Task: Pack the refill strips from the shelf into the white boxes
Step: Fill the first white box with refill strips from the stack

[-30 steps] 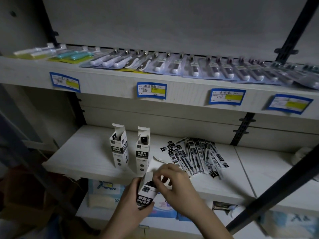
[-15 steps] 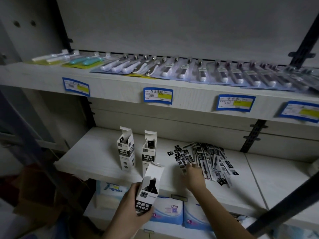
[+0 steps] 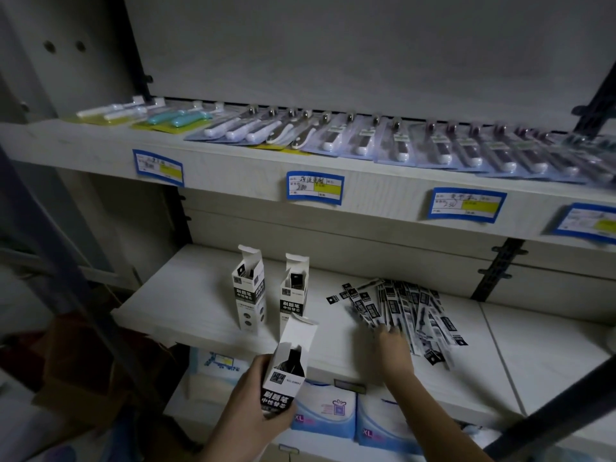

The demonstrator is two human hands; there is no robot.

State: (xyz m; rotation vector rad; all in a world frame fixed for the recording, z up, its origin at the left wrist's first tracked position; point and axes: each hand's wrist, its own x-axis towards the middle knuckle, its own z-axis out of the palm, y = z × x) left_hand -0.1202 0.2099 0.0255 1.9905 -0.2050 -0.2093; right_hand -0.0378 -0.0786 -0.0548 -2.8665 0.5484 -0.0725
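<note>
At six o'clock of the view, a white box (image 3: 286, 371) with its flap open is gripped by the left hand (image 3: 256, 405). At its one o'clock, the right hand (image 3: 395, 353) is laid on the near edge of the refill strips (image 3: 405, 310) fanned on the shelf (image 3: 200, 295); whether a strip is pinched cannot be told. At eleven o'clock two open boxes (image 3: 249, 290) are stood, dark contents showing. Most strips are judged still unpacked.
</note>
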